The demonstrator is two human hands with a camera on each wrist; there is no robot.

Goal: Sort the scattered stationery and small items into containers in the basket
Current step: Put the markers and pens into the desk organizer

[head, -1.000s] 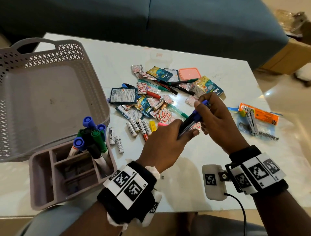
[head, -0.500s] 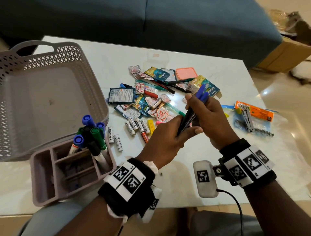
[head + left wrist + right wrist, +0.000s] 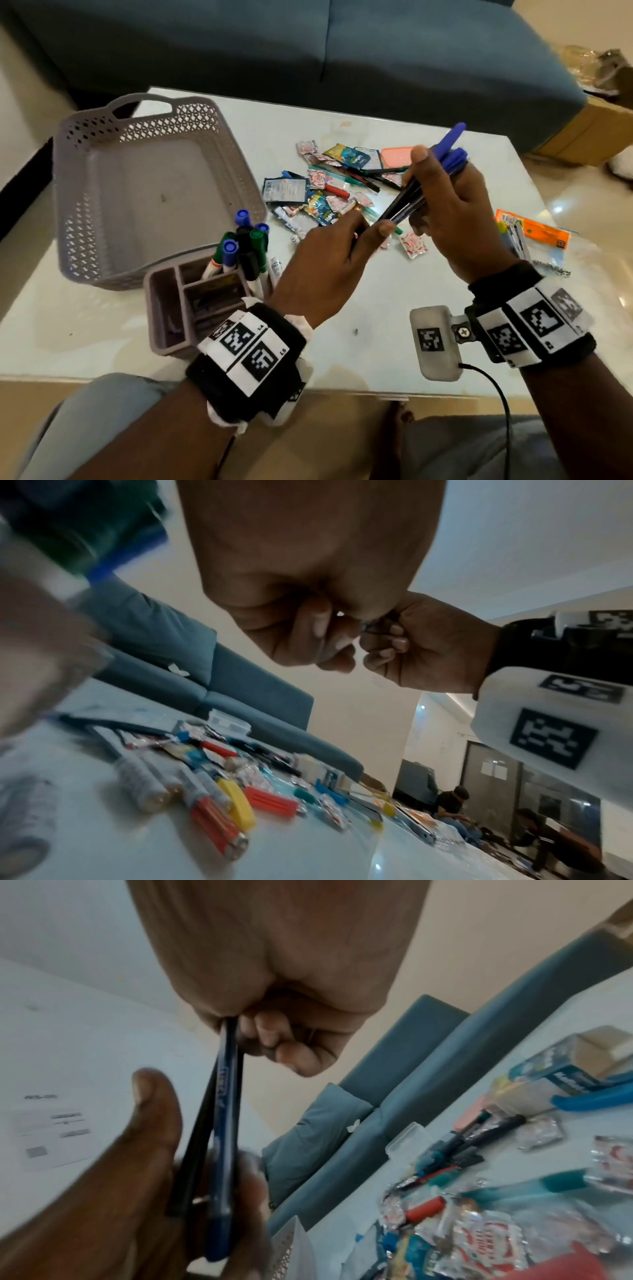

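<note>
A bundle of blue-capped pens (image 3: 419, 192) is held above the table by both hands. My right hand (image 3: 445, 198) grips its upper part, with the blue caps sticking out past the thumb. My left hand (image 3: 346, 246) pinches the bundle's lower end between thumb and fingers. In the right wrist view the pens (image 3: 219, 1123) run from the right hand's curled fingers down to the left thumb. A grey compartment organiser (image 3: 168, 308) holding several markers (image 3: 246, 243) stands left of my left hand. The grey basket (image 3: 102, 219) sits behind it, with nothing in it.
Scattered items (image 3: 329, 192) lie mid-table: sachets, pens, small packets, an orange lid, batteries (image 3: 147, 788) and coloured caps. A stapler pack in a plastic bag (image 3: 531, 236) lies right of my right hand. A blue sofa (image 3: 308, 51) stands behind the table.
Both hands have lifted the pen bundle up off the table and tilted it more upright. The camera has pulled back, so the view now takes in the table's near edge.
</note>
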